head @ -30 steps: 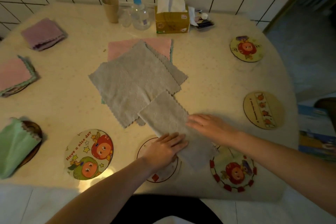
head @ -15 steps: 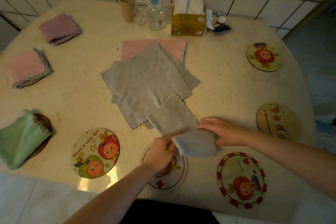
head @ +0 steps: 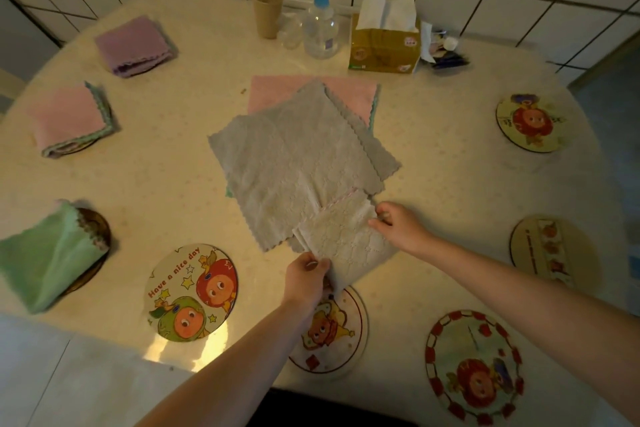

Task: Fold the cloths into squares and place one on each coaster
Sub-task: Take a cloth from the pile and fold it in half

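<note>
A grey cloth folded into a square (head: pixel 346 243) lies at the near edge of a pile of flat grey cloths (head: pixel 294 163) over a pink one (head: pixel 277 90). My left hand (head: pixel 306 279) pinches its near left corner. My right hand (head: pixel 398 225) pinches its far right corner. Just below it sits a bare round coaster with a red rim (head: pixel 341 336). Other bare coasters: a "Have a nice day" coaster (head: pixel 194 291), a red-checked one (head: pixel 474 364), a tan one (head: pixel 550 250), a far right one (head: pixel 530 123). Folded green (head: pixel 48 253), pink (head: pixel 69 118) and purple (head: pixel 133 45) cloths rest on coasters at left.
At the back by the tiled wall stand a brown paper cup (head: pixel 266 10), a clear pump bottle (head: pixel 320 24), a yellow tissue box (head: pixel 384 45) and some small packets (head: pixel 443 52). The round table (head: pixel 450 184) ends at a curved edge on the near side and right.
The long grey strip was folded over into a square. My hands went from pressing it flat to pinching opposite corners of the square. The camera view shifted slightly.
</note>
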`<action>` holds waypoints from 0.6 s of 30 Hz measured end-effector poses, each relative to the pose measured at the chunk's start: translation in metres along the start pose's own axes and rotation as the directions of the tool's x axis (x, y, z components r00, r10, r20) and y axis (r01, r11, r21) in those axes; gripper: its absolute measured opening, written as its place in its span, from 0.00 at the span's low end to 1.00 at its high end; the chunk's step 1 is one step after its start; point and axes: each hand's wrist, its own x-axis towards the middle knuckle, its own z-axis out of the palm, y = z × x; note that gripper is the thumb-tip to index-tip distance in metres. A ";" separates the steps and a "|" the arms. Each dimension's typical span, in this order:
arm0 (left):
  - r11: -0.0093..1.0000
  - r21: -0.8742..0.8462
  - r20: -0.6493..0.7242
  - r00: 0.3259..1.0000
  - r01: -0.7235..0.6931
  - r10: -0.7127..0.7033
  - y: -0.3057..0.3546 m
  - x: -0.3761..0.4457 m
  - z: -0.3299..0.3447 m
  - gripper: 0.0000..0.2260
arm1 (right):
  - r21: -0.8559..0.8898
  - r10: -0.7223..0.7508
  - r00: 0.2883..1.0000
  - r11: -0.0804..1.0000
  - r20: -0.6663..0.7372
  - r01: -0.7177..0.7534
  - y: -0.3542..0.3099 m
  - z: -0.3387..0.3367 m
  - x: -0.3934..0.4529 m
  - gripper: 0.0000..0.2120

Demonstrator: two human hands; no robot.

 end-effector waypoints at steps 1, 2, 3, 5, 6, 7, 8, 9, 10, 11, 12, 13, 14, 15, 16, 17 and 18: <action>1.000 -0.005 0.003 1.000 -0.008 0.008 -0.002 -0.001 0.000 0.04 | 0.033 -0.008 1.000 0.999 -0.011 0.008 -0.002 0.000 0.000 0.11; 1.000 -0.022 0.007 1.000 -0.013 0.013 -0.004 -0.002 0.000 0.04 | 0.052 -0.011 1.000 0.999 -0.021 0.012 -0.005 -0.001 0.000 0.10; 0.999 -0.038 0.004 1.000 -0.015 0.015 -0.006 -0.003 0.000 0.04 | 0.054 -0.018 0.999 0.998 -0.030 0.019 -0.007 0.000 0.001 0.10; 0.999 -0.049 -0.016 1.000 -0.006 0.005 -0.007 -0.003 0.000 0.04 | 0.001 -0.016 0.999 1.000 -0.038 0.016 -0.009 0.002 0.003 0.09; 0.999 -0.038 -0.027 1.000 0.002 -0.003 -0.007 -0.002 -0.001 0.03 | -0.038 -0.004 0.999 0.999 -0.045 0.002 -0.009 0.003 0.004 0.10; 1.000 -0.010 -0.038 0.999 0.010 -0.011 -0.005 -0.001 -0.001 0.03 | -0.069 0.005 0.998 0.998 -0.058 -0.009 -0.010 0.004 0.006 0.10; 0.999 0.041 -0.055 0.998 0.013 -0.011 -0.004 0.000 -0.003 0.03 | -0.093 0.020 0.997 0.995 -0.072 -0.027 -0.011 0.005 0.009 0.10; 0.994 0.105 -0.080 0.997 0.001 0.007 -0.002 0.002 -0.005 0.06 | -0.107 0.029 0.996 0.993 -0.086 -0.038 -0.012 0.005 0.011 0.10; 0.986 0.166 -0.112 0.993 -0.017 0.036 0.000 0.003 -0.007 0.08 | -0.112 0.042 0.995 0.992 -0.095 -0.052 -0.015 0.005 0.012 0.10; 0.976 0.213 -0.147 0.986 -0.042 0.075 0.003 0.004 -0.012 0.11 | -0.112 0.047 0.994 0.992 -0.103 -0.059 -0.018 0.006 0.014 0.11; 0.965 0.252 -0.178 0.978 -0.066 0.113 0.006 0.005 -0.015 0.12 | -0.117 0.060 0.992 0.991 -0.112 -0.073 -0.021 0.005 0.015 0.13; 0.956 0.282 -0.203 0.969 -0.077 0.138 0.010 0.007 -0.017 0.12 | -0.130 0.062 0.991 0.988 -0.118 -0.078 -0.023 0.005 0.016 0.14; 0.951 0.299 -0.227 0.963 -0.075 0.147 0.013 0.009 -0.019 0.12 | -0.150 0.066 0.991 0.985 -0.112 -0.083 -0.026 0.006 0.017 0.15; 0.949 0.308 -0.243 0.959 -0.066 0.146 0.016 0.011 -0.019 0.12 | -0.164 0.067 0.992 0.983 -0.104 -0.084 -0.027 0.008 0.018 0.14; 0.948 0.313 -0.246 0.960 -0.052 0.134 0.019 0.013 -0.017 0.11 | -0.165 0.091 0.992 0.981 -0.085 -0.104 -0.028 0.008 0.019 0.14; 0.951 0.308 -0.244 0.963 -0.040 0.119 0.023 0.012 -0.014 0.10 | -0.156 0.117 0.991 0.980 -0.062 -0.125 -0.029 0.010 0.020 0.13; 0.953 0.302 -0.235 0.966 -0.029 0.104 0.025 0.013 -0.011 0.08 | -0.144 0.157 0.987 0.976 -0.040 -0.161 -0.030 0.011 0.021 0.14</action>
